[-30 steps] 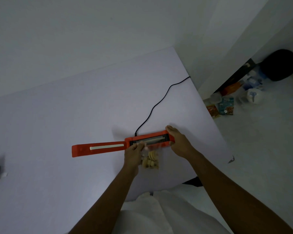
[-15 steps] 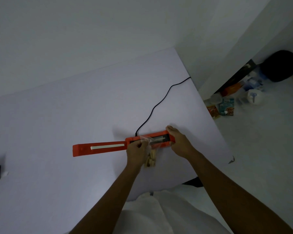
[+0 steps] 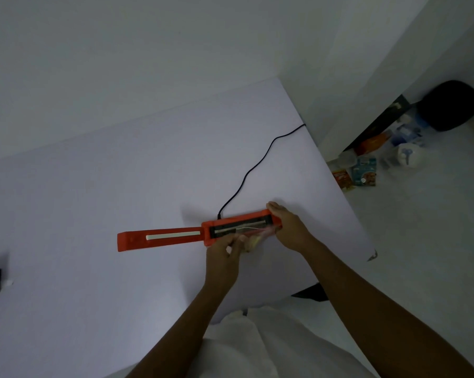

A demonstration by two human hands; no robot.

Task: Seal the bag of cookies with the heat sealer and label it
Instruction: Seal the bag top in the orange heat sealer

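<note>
Currently heat sealer lies flat, lid swung open leftward of both grips. Left hand pinches bag of cookies, mouth across the sealing strip. Right hand clamps sealer's right end.

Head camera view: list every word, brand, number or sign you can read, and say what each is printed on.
No text can be read.
Packets on the floor: printed, but too small and blurred.
Heat sealer: no marking legible.
Bag of cookies: no label visible.
</note>
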